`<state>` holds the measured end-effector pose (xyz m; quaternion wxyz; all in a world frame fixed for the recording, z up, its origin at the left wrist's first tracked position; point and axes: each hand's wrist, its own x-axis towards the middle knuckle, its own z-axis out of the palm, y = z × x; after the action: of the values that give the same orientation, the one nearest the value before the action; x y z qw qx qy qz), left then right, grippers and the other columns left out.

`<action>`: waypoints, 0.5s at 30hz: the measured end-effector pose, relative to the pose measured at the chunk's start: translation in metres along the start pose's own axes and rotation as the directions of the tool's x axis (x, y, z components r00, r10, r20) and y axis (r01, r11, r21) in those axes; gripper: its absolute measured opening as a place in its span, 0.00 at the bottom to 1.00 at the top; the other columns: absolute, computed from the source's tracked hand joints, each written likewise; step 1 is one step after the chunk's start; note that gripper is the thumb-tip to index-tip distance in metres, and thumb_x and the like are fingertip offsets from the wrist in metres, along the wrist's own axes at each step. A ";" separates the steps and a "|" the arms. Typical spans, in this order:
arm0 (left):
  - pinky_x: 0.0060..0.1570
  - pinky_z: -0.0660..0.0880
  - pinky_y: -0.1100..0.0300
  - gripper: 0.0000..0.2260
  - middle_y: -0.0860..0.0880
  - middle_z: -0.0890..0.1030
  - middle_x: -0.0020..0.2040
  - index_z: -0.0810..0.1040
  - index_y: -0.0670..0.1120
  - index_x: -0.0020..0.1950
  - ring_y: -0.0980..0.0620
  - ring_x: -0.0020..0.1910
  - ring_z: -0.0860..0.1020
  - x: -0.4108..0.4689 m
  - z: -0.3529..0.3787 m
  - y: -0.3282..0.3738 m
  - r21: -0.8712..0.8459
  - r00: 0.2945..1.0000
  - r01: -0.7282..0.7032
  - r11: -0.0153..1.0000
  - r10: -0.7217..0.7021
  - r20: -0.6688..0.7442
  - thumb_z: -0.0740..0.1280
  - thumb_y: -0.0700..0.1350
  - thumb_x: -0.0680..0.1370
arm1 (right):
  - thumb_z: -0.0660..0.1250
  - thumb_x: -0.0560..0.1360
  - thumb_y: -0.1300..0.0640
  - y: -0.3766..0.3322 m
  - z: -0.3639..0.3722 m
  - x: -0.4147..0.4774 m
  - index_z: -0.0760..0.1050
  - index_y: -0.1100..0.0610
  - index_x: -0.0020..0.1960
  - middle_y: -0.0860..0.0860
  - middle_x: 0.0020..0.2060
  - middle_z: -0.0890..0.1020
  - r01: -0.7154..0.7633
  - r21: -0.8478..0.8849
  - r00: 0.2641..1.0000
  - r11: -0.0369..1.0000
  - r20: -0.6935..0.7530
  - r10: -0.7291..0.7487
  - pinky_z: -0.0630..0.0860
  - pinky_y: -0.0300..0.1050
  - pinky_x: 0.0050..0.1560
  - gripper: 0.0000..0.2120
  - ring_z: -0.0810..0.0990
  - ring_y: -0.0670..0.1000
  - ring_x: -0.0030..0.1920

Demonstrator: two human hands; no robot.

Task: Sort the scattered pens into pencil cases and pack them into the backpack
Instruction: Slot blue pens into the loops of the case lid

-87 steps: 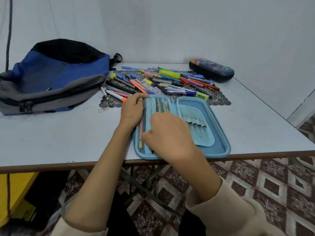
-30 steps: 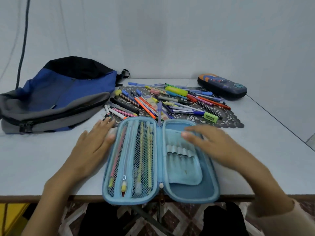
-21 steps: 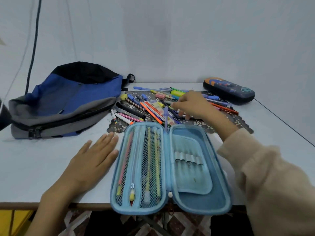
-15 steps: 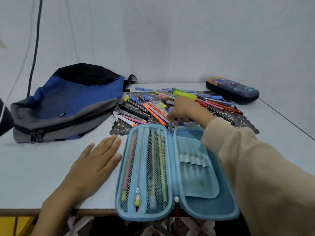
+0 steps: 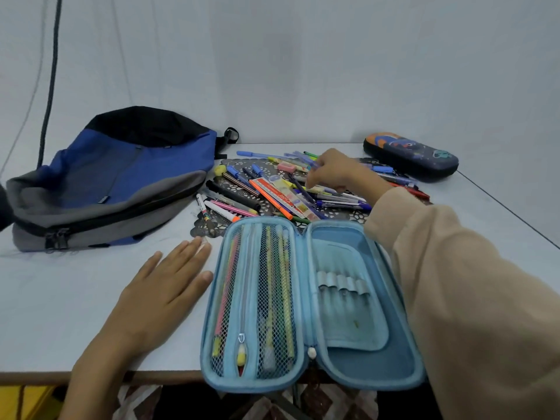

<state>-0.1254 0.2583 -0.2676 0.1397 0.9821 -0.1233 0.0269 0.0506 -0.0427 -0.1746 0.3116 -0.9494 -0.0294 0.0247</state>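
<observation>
Pale grey table (image 5: pixel 60 313), blue pencil case (image 5: pixel 363 384) open at near edge, left hand (image 5: pixel 163 298) flat, relaxed beside it, right hand (image 5: pixel 333 171) pinching a blue pen (image 5: pixel 306 159) over scattered pens (image 5: pixel 272 195), backpack (image 5: pixel 121 177) left

A pale grey flat counter (image 5: pixel 91 298) carries a dark lace-patterned mat (image 5: pixel 209 227); 1 dark cord (image 5: pixel 50 86) hangs against the white wall (image 5: pixel 303 71) at left.

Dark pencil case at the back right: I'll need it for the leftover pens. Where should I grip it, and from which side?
Probably grip the dark pencil case across its narrow width, toward its right end, coming down from above. It lies flat and closed with its domed top bare, and pens lie close only to its near left edge.
</observation>
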 end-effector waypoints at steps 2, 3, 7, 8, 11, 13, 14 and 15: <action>0.76 0.41 0.60 0.38 0.69 0.43 0.75 0.46 0.67 0.75 0.73 0.73 0.39 0.000 0.000 0.000 0.001 1.000 0.003 1.000 -0.003 0.001 0.27 0.75 0.66 | 0.69 0.73 0.61 0.013 -0.003 0.004 0.77 0.63 0.44 0.56 0.34 0.76 0.016 -0.134 0.991 0.991 -0.127 -0.034 0.68 0.42 0.32 0.05 0.75 0.55 0.35; 0.76 0.41 0.60 0.38 0.69 0.43 0.75 0.46 0.67 0.75 0.73 0.73 0.39 0.000 0.000 0.000 -0.003 1.000 0.004 1.000 -0.004 0.000 0.28 0.76 0.66 | 0.68 0.74 0.60 0.024 -0.009 0.006 0.79 0.64 0.48 0.58 0.40 0.80 0.008 -0.207 0.981 0.978 -0.186 -0.048 0.72 0.44 0.38 0.07 0.78 0.57 0.41; 0.76 0.40 0.60 0.39 0.70 0.44 0.75 0.46 0.68 0.74 0.73 0.73 0.40 0.000 -0.001 0.001 -0.019 1.000 0.008 1.000 -0.008 0.000 0.27 0.77 0.65 | 0.67 0.74 0.63 0.075 -0.046 0.012 0.81 0.61 0.56 0.61 0.57 0.80 -0.061 -0.328 0.956 0.943 -0.291 -0.039 0.74 0.49 0.52 0.12 0.78 0.61 0.57; 0.76 0.40 0.61 0.40 0.70 0.43 0.75 0.46 0.68 0.74 0.73 0.73 0.39 0.000 -0.001 0.001 -0.017 1.000 0.010 1.000 -0.010 0.002 0.27 0.77 0.65 | 0.66 0.75 0.63 0.088 -0.054 0.014 0.80 0.60 0.58 0.61 0.60 0.78 -0.093 -0.327 0.947 0.941 -0.321 -0.018 0.74 0.50 0.55 0.13 0.77 0.62 0.59; 0.76 0.39 0.61 0.41 0.70 0.42 0.75 0.46 0.68 0.74 0.73 0.72 0.39 0.000 -0.001 0.002 -0.010 1.000 0.018 1.000 -0.018 0.008 0.26 0.77 0.64 | 0.61 0.79 0.58 0.114 -0.061 0.017 0.77 0.59 0.63 0.61 0.63 0.77 -0.209 -0.332 0.915 0.920 -0.398 0.065 0.73 0.53 0.57 0.14 0.76 0.63 0.61; 0.76 0.39 0.61 0.41 0.70 0.43 0.75 0.46 0.68 0.75 0.73 0.73 0.39 0.000 -0.001 0.002 -0.014 1.000 0.019 1.000 -0.019 0.006 0.26 0.77 0.64 | 0.58 0.81 0.56 0.126 -0.055 0.017 0.76 0.62 0.62 0.63 0.60 0.78 -0.253 -0.313 0.904 0.916 -0.413 0.109 0.73 0.53 0.55 0.15 0.76 0.64 0.59; 0.76 0.40 0.61 0.40 0.70 0.43 0.75 0.46 0.68 0.75 0.73 0.73 0.39 0.000 -0.001 0.002 -0.013 1.000 0.019 1.000 -0.019 0.006 0.27 0.77 0.64 | 0.57 0.82 0.55 0.130 -0.051 0.016 0.76 0.62 0.60 0.63 0.57 0.79 -0.271 -0.310 0.898 0.912 -0.422 0.123 0.73 0.53 0.53 0.14 0.77 0.64 0.57; 0.76 0.40 0.61 0.40 0.70 0.43 0.75 0.46 0.68 0.75 0.73 0.73 0.39 0.000 -0.001 0.001 -0.011 1.000 0.019 1.000 -0.019 0.007 0.27 0.77 0.65 | 0.57 0.82 0.56 0.133 -0.046 0.015 0.76 0.62 0.58 0.63 0.55 0.80 -0.292 -0.312 0.888 0.904 -0.440 0.135 0.72 0.52 0.51 0.14 0.78 0.64 0.56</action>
<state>-0.1259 0.2572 -0.2662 0.1449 0.9826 -0.1145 0.0214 0.0739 -0.1762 -0.2168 0.1214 -0.9720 0.1389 -0.1454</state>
